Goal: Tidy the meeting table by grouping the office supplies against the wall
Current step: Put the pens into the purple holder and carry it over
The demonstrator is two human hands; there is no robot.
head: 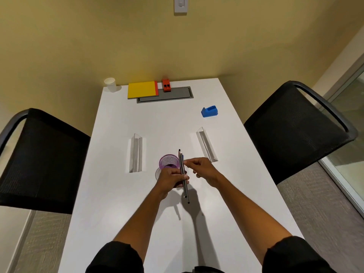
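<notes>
My left hand (171, 179) is closed around a bundle of pens and pencils (182, 170) held above the white table (226, 194), tips pointing toward the wall. My right hand (201, 168) pinches the same bundle from the right side. Just behind my left hand stands a purple mesh pen cup (168, 160), partly hidden by it. Two clear acrylic sign holders lie on the table, one on the left (136, 152) and one on the right (206, 143). A blue tape dispenser (209, 111) sits further back on the right.
Against the wall sit a yellow notepad with a red edge (142, 89), a red stapler (166, 85) and a white paper cup (110, 84). A grey cable tray lid (167, 95) is set into the table. Black mesh chairs stand at left (39, 160) and right (295, 131).
</notes>
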